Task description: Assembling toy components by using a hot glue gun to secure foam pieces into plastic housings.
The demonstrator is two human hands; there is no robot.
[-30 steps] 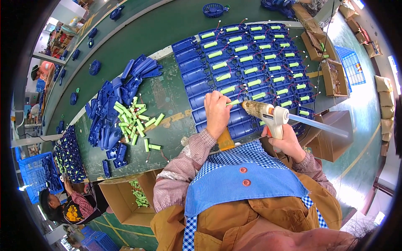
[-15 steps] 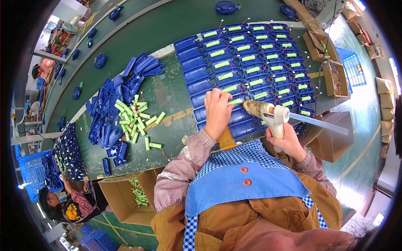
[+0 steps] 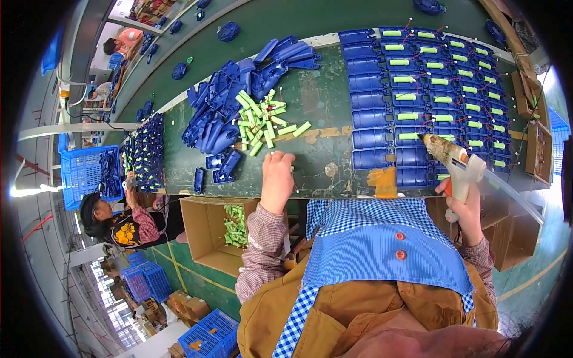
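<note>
My right hand (image 3: 467, 209) is wrapped round the handle of a hot glue gun (image 3: 465, 173), with a clear glue stick (image 3: 514, 197) poking out of its back. The gun's brown-stained nozzle points at a green battery (image 3: 409, 136) lying in a blue plastic casing (image 3: 365, 139). My left hand (image 3: 277, 179) is over the table's front part, below a pile of green batteries (image 3: 262, 119). Its fingers are curled down and closed; what they hold is mostly hidden, with a thin wire beside them.
Rows of blue casings with wired batteries (image 3: 441, 82) cover the table's right side. Loose blue casings (image 3: 218, 107) lie heaped behind the battery pile. Orange tape (image 3: 382, 182) sticks at the front edge. A cardboard box (image 3: 206, 238) of batteries stands below. Another person (image 3: 119, 221) works at left.
My left hand has left the battery in the casing and moved left to the table beside the battery pile. The glue gun stays by that casing. The whole view has shifted.
</note>
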